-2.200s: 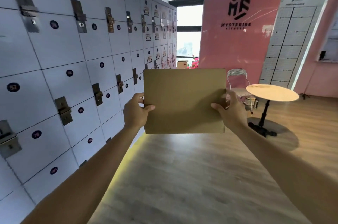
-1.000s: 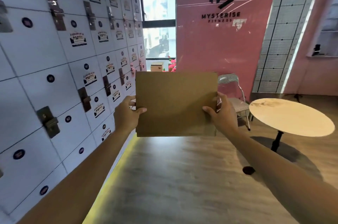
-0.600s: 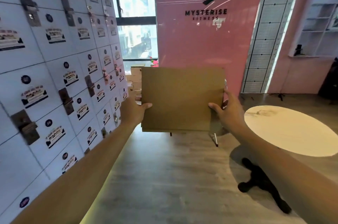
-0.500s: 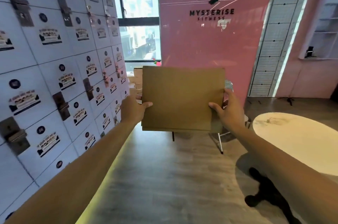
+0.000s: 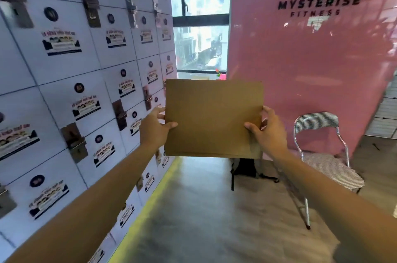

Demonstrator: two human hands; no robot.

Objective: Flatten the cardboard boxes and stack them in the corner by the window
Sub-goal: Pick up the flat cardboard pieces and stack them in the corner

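Closer now, the window (image 5: 200, 26) fills the gap ahead and the round table has slipped out of view. Flattened cardboard box (image 5: 213, 118) is up at chest height, upright, facing the camera, left hand (image 5: 155, 127) pinching its left edge, right hand (image 5: 267, 131) gripping the right. Lockers (image 5: 86, 69) run down the left, a folding chair (image 5: 322, 155) stands beside the pink wall on the right. Watch it: that sheet hides the floor ahead, and something dark sits just beneath its lower edge, a likely trip.
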